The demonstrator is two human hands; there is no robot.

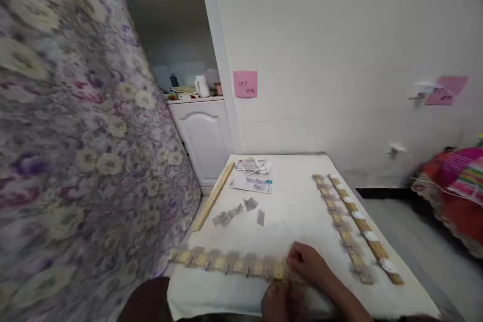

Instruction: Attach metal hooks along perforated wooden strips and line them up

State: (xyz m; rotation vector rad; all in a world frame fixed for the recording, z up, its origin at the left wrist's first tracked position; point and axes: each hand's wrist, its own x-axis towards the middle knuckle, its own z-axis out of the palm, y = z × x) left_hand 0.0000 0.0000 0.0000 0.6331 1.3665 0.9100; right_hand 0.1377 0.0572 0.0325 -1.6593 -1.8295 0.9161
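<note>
On a white table, a wooden strip with several metal clips lies along the near edge. My right hand rests curled on its right end. My left hand sits just below, close to the same end, its fingers blurred. Two more clipped wooden strips lie along the right side. A bare wooden strip lies on the left edge. Loose metal clips lie mid-table.
Small packets and papers lie at the table's far end. A flowered cloth fills the left. A white cabinet and wall with a pink note stand behind. Bright bedding is at right.
</note>
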